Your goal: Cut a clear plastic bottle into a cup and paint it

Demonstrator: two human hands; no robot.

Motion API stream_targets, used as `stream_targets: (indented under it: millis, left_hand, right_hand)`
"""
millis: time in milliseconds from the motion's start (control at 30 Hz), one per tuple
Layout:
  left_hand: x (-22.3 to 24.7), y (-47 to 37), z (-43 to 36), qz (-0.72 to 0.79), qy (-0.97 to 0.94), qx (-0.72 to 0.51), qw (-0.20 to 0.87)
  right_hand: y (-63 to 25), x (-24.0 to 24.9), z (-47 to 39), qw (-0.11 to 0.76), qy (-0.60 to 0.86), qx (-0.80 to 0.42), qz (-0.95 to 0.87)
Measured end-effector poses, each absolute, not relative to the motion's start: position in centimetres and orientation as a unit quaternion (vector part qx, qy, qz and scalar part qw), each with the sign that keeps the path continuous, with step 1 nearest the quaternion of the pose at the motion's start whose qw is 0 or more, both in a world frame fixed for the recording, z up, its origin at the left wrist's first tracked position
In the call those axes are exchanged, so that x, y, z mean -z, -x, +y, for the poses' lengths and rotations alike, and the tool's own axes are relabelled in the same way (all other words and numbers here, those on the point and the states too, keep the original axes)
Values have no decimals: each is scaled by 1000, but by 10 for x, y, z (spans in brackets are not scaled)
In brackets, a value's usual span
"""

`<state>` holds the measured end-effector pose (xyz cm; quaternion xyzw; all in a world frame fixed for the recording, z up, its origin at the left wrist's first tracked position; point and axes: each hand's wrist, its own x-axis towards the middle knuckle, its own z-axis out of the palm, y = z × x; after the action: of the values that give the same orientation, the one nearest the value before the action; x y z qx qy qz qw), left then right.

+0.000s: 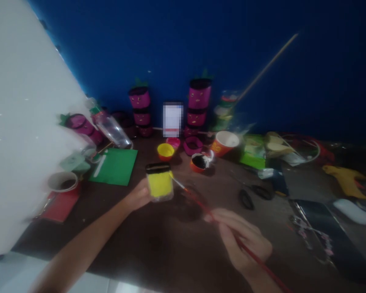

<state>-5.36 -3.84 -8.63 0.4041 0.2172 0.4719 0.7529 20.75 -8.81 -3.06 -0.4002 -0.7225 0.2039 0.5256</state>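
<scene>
My left hand (140, 195) holds a small plastic container (160, 185), its side painted yellow with a black band along the top. The fingers are wrapped round its left side and partly hidden behind it. In my right hand (242, 238) is a long red paintbrush (198, 200), pinched between thumb and fingers. Its tip meets the container's upper right edge. Behind the container stands a cup of yellow paint (166, 151), with a cup of black paint (198, 162) to its right. The picture is somewhat blurred.
Purple faced stacks (199, 97) stand near the blue wall. A bottle (112, 128), green sheet (116, 167) and red-white cup (64, 183) lie or stand left. Scissors (247, 198), a dark phone-like slab (329, 232) and a yellow glue gun (346, 179) are right.
</scene>
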Motion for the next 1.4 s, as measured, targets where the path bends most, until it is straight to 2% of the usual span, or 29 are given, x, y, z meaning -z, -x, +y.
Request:
stream_targets:
  millis: [467,733,1033,1233,1400]
  left_hand:
    - [81,50,-35,276,-365,-501,735]
    - [81,48,-32,266,-325,-546,725]
    - [85,50,-33,272,-348,-524,729]
    - [88,50,-34,259,-360,-517,732]
    - [88,53,-38,242,-385,-483,749]
  right_hand:
    - [-206,24,-87,508,384,-241,-732]
    - [-211,27,-86,551,389,-229,-702]
    - [-207,26,-86,523,379,-244,-723]
    - [-213,33,-88,552,385,-225,-704]
    - [-211,30,-90,538,394,-210,-715]
